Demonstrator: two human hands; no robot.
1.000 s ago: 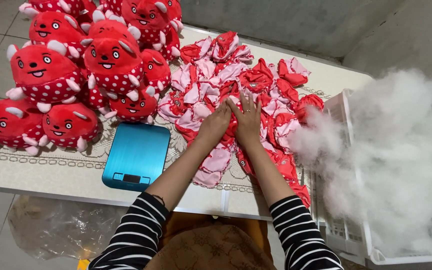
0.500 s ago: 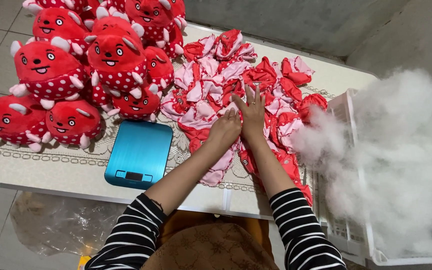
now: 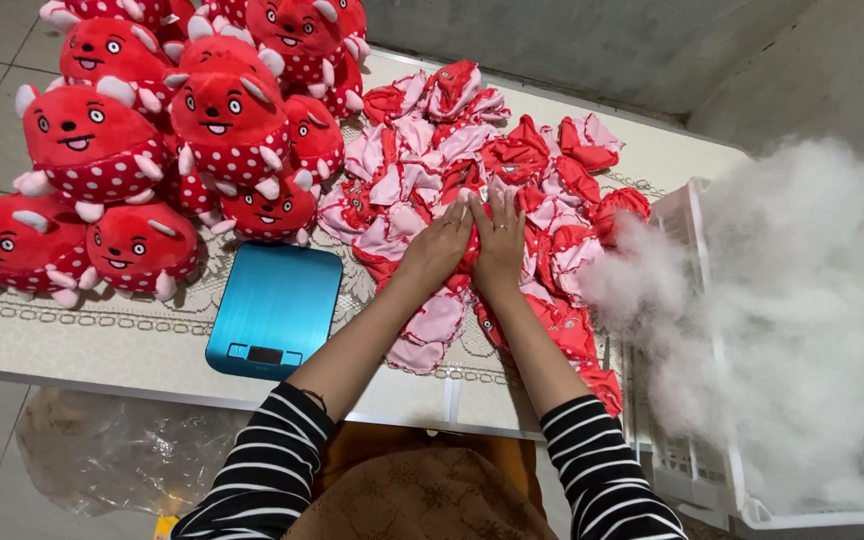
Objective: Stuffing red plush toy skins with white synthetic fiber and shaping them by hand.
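Note:
A heap of flat, unstuffed red and pink plush skins (image 3: 422, 150) covers the middle of the table. My left hand (image 3: 439, 245) and my right hand (image 3: 500, 240) lie side by side on the near part of that heap, touching each other. The right hand's fingers are stretched out flat over a red skin (image 3: 472, 260). The left hand's fingers bend down into the same fabric, and its thumb is hidden, so any grip there is unclear. Both arms wear black-and-white striped sleeves.
Several stuffed red plush toys with white dots (image 3: 92, 145) are stacked at the left. A blue flat kitchen scale (image 3: 274, 308) lies near the table's front edge (image 3: 102, 370). A white crate (image 3: 697, 440) heaped with white stuffing fibre (image 3: 802, 300) stands at the right. A clear plastic bag (image 3: 102, 455) lies on the floor.
Both hands have stayed together on the pile of skins, shifting only slightly. The right hand's fingers look a little more spread.

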